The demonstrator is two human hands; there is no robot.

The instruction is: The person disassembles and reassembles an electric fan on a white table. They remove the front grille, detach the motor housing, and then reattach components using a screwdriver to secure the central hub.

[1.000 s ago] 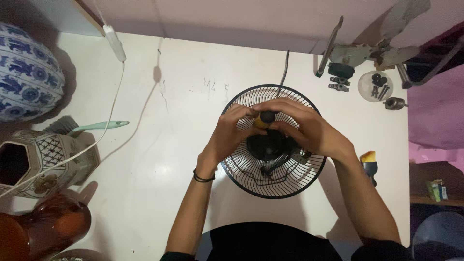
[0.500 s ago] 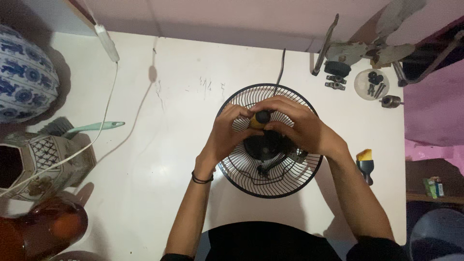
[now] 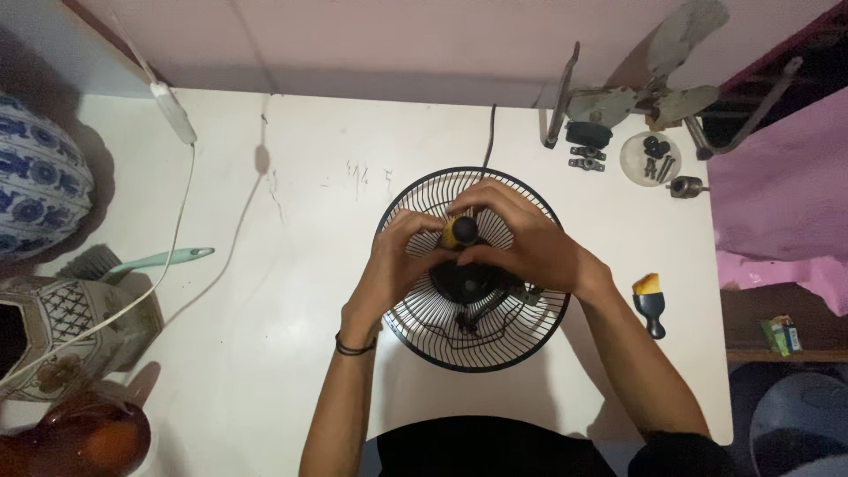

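A round black wire fan guard (image 3: pixel 459 340) with a black motor hub (image 3: pixel 466 283) lies flat on the white table (image 3: pixel 265 353). Both my hands are over its far half. A screwdriver with a yellow and black handle (image 3: pixel 459 232) stands upright over the hub. My right hand (image 3: pixel 521 247) wraps around the handle from the right. My left hand (image 3: pixel 397 261), with a dark band at the wrist, curls against the handle and guard from the left. The screwdriver tip is hidden by my fingers.
Grey fan blades (image 3: pixel 671 97) on a metal bracket, a small white dish of screws (image 3: pixel 652 157) and loose metal parts lie at the far right. A small yellow-bristled brush (image 3: pixel 649 300) lies right of the guard. A white cable (image 3: pixel 177 221), teal-handled brush (image 3: pixel 159 259) and patterned vases (image 3: pixel 35 185) sit left.
My hands stay on the screwdriver over the hub, with only slight finger shifts. The view has drifted a little.
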